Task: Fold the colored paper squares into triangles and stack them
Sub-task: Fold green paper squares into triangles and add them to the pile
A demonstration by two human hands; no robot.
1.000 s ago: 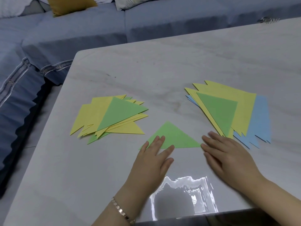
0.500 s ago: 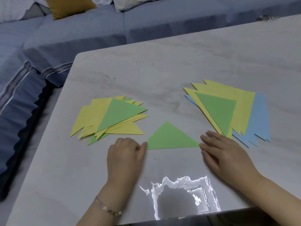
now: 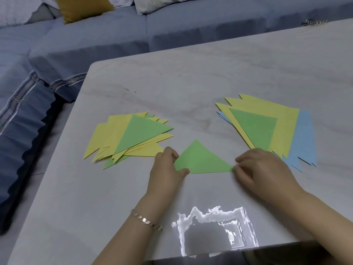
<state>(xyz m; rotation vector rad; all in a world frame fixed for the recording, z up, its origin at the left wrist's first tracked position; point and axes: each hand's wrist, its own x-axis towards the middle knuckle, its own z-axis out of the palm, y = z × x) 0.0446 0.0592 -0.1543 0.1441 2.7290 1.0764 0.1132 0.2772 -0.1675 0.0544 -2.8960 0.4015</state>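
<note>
A folded green paper triangle [image 3: 200, 159] lies flat near the table's front middle. My left hand [image 3: 168, 169] pinches its left corner between thumb and fingers. My right hand [image 3: 265, 169] presses on its right corner with the fingertips. To the left sits a fanned stack of folded triangles [image 3: 131, 138], yellow ones with a green one on top. On the right lies a pile of yellow and blue paper sheets [image 3: 282, 127] with a green triangle [image 3: 256, 129] on top.
The grey marble table [image 3: 191, 83] has its rounded left corner near a blue sofa [image 3: 95, 35] with a mustard cushion [image 3: 82, 6]. A small metal object [image 3: 313, 22] lies at the far right edge. Glare shines on the table front [image 3: 214, 226].
My left hand slid off the triangle to its left side, then closed on the left corner. My right hand's fingertips moved onto the right corner.
</note>
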